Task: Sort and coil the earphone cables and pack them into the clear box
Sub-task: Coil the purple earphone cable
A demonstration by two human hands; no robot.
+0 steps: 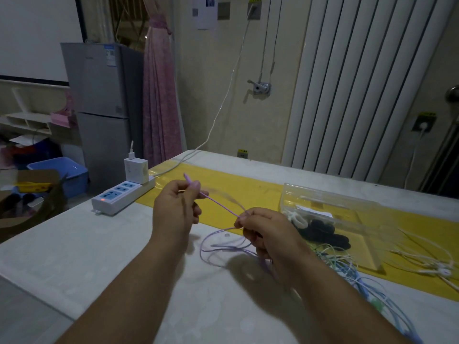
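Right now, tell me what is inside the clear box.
The clear box holds a white cable bundle and a black cable bundle beside it. Anything beneath those bundles is covered and cannot be seen.

One wide-angle camera, worn at head height, faces forward and down across the worktop. The left hand and right hand sit close to the lens at frame centre; the radiator stands well beyond, behind the worktop's far edge.
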